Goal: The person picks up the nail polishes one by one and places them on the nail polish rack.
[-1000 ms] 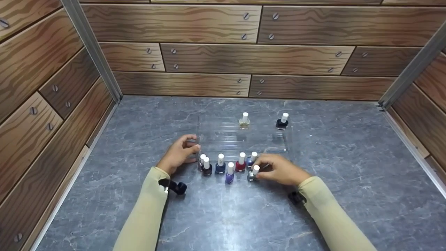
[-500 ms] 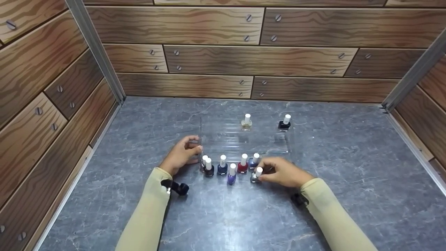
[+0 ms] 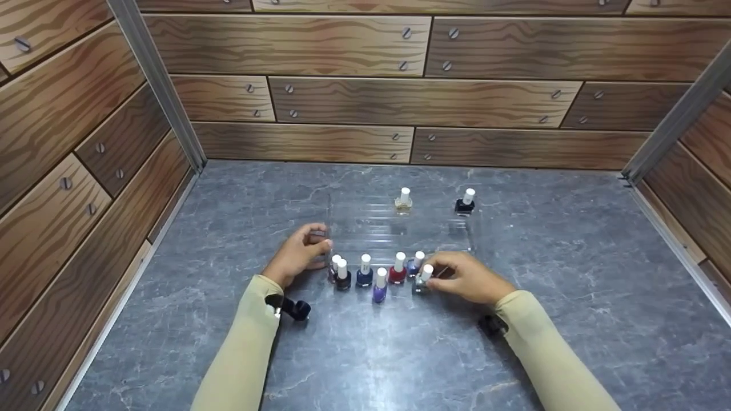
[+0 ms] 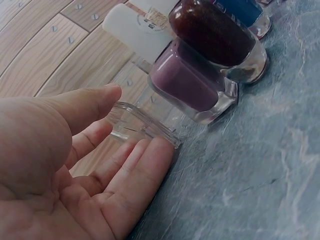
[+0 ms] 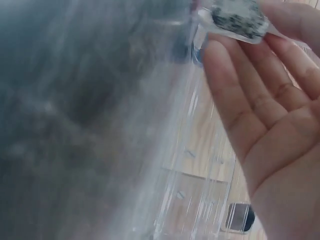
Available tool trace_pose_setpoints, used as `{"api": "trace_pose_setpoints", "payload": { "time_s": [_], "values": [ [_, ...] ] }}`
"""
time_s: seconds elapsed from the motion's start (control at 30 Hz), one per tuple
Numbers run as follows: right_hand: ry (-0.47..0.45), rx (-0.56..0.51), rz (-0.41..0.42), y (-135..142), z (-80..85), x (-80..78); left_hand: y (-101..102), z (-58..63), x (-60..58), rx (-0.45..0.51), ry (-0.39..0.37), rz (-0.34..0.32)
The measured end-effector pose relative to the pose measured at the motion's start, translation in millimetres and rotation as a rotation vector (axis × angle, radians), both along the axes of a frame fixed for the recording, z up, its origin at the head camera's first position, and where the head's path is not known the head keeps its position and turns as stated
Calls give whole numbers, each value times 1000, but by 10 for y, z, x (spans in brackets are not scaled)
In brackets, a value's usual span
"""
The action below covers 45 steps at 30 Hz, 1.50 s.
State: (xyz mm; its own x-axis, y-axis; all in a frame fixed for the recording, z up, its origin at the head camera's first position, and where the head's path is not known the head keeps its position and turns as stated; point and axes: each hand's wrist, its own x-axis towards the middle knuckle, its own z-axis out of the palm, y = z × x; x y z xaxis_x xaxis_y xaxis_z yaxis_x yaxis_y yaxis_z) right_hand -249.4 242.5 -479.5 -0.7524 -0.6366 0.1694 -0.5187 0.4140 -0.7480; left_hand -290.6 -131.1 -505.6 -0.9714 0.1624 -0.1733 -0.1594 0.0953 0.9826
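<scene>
My right hand (image 3: pixel 465 278) pinches a nail polish bottle (image 3: pixel 421 283) with a white cap between thumb and fingers. In the right wrist view this bottle (image 5: pixel 239 20) has dark and silver flakes. It tilts close beside a blue nail polish bottle (image 3: pixel 413 267). My left hand (image 3: pixel 298 251) rests its fingertips against the left end of a clear plastic rack (image 3: pixel 371 227). In the left wrist view, thumb and fingers lie relaxed along the rack's edge (image 4: pixel 145 120). Nearest that hand stand a mauve nail polish bottle (image 4: pixel 185 80) and a dark maroon one (image 4: pixel 215 35).
Along the rack's front are a navy bottle (image 3: pixel 364 277), a red bottle (image 3: pixel 398 274) and, nearer me, a purple bottle (image 3: pixel 379 292). A pale yellow bottle (image 3: pixel 403 204) and a black bottle (image 3: pixel 465 205) sit at the rack's back. Wood-print walls (image 3: pixel 342 103) enclose the tabletop.
The right hand has moved the flaked bottle slightly away from me, closer to the rack and the blue bottle. The left hand keeps its place at the rack's end. The head view has shifted slightly.
</scene>
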Motion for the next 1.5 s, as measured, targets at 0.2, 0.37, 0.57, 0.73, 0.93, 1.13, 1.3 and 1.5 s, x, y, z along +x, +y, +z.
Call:
{"api": "trace_pose_setpoints", "payload": {
  "time_s": [0.2,0.37,0.57,0.73,0.93,1.13,1.3,1.5],
  "values": [
    [4,-168,-68,15,134,-6,32,12,-7,-3,5,-17],
    [20,-252,-206,-37,336,-71,22,11,-9,2,10,-8],
    [28,-390,-322,-140,565,-145,3,-8,8,0,16,9],
    [47,-533,-413,-189,679,-190,20,-7,2,15,20,3],
    [71,-572,-456,-259,720,-231,15,16,7,8,20,2],
    [76,-605,-487,-362,686,-234,8,20,19,-9,29,0],
    [53,-577,-461,-454,660,-260,0,16,23,-5,24,3],
    [11,-546,-436,-522,634,-273,14,36,38,-3,13,2]
  ]
}}
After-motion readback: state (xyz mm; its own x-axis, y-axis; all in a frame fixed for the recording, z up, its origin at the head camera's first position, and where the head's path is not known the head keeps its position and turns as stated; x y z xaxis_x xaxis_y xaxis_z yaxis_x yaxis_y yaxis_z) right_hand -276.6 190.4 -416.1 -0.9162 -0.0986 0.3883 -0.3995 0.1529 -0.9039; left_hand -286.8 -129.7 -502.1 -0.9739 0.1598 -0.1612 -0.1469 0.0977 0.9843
